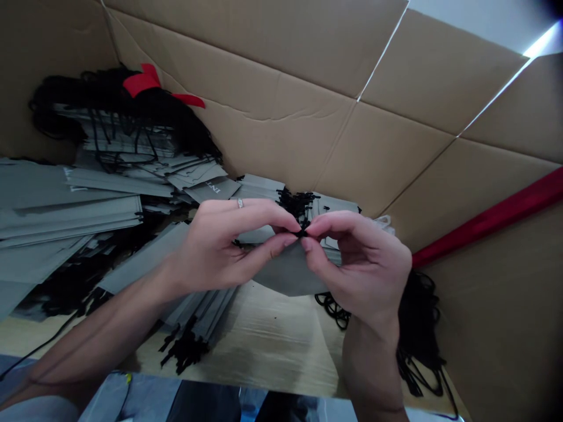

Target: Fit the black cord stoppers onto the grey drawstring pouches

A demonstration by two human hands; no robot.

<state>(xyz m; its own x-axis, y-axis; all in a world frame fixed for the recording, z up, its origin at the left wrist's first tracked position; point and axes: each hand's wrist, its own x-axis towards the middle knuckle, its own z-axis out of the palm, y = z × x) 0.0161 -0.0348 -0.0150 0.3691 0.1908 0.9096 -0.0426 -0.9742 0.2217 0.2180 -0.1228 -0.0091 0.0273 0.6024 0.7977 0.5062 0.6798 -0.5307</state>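
Observation:
Over the middle of the table, my left hand [229, 252] pinches a short piece of black cord [301, 233] between thumb and forefinger. My right hand [358, 258] grips the same cord from the other side, its fingertips almost touching those of the left. Just below the fingers is a grey paper-like piece [288, 272], partly covered by both hands; whether it is joined to the cord I cannot tell. Behind the hands lie grey pieces with black cord ends [299, 202].
Stacks of grey pieces [70, 214] fill the left side, with a heap of black cords [185, 126] and a red strip [143, 83] behind. A corded bundle [202, 316] lies in front. More black cords [420, 322] hang at right. Cardboard walls [264, 76] enclose the wooden table [272, 334].

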